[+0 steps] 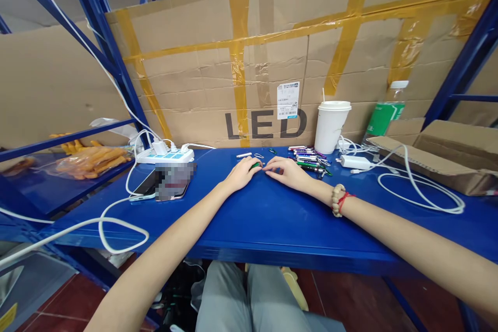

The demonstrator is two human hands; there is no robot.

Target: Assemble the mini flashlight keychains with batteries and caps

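Observation:
My left hand [240, 173] rests on the blue shelf with its fingers curled round a small shiny green piece [256, 165], mostly hidden by the fingers. Fingertips pinched, my right hand [288, 172] meets the left at the end of that piece; what it grips is too small to make out. Just beyond the hands lie a short silvery-white tube [244, 155], a small silver clip-like loop [259, 155] and a small green loop [272, 151]. To the right of my right hand is a pile of several metallic pens [309, 157], purple, red and green.
A white lidded cup [330, 127] with a straw and a green-labelled bottle [385, 114] stand behind right. A white charger [356, 162], its cable and an open cardboard box [447, 161] lie right. Phones [175, 181] and a power strip [167, 155] sit left.

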